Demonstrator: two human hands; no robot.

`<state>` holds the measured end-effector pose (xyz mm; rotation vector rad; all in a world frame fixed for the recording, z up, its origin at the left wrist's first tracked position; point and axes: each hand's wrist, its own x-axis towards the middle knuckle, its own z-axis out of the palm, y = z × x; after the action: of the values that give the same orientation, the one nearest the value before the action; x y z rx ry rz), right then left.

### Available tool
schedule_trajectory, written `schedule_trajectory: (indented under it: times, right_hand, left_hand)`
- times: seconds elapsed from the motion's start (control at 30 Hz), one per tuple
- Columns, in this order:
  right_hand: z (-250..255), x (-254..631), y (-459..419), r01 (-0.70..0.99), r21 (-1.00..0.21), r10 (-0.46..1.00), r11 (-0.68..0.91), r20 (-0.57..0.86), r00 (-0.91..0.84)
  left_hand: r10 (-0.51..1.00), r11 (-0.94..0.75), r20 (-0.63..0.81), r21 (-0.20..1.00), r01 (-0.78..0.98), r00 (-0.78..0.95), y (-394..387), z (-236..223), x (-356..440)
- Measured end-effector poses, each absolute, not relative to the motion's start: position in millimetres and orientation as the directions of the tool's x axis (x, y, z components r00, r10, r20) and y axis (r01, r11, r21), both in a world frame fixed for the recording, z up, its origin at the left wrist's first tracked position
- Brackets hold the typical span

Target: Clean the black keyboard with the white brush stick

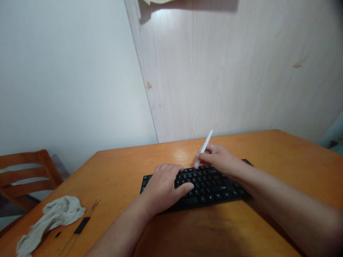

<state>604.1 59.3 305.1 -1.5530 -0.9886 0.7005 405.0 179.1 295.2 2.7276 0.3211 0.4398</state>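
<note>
White stick [205, 145] in right hand [218, 159], left hand [162, 187] on black keyboard [211, 189]

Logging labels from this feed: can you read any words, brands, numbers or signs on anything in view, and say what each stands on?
Nothing is readable: the key legends on the black keyboard are too small and blurred, and the white pen-like stick in the right hand shows no legible marking.
</note>
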Motion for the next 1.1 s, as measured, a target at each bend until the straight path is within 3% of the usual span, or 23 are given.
schedule_trajectory:
  times: [0.33,0.73,0.93,1.1]
  right_hand:
    - [292.3,620.7,59.2,0.445,-0.892,0.948,-0.077,0.072,0.309]
    - [291.5,630.9,56.4,0.429,-0.899,0.978,-0.085,0.007,0.207]
    - [287.0,637.3,57.8,0.488,-0.869,0.942,-0.078,0.095,0.321]
    - [289.9,630.6,55.1,0.465,-0.885,0.979,-0.04,0.059,0.197]
  left_hand:
    - [0.192,-0.926,0.101,0.349,0.146,0.976,184.2,283.0,399.0]
    - [0.202,-0.926,0.162,0.353,0.134,0.966,185.8,275.3,398.9]
    - [0.215,-0.918,0.148,0.368,0.148,0.965,185.2,276.2,399.1]
    - [0.232,-0.914,0.154,0.372,0.161,0.96,184.5,277.3,400.2]
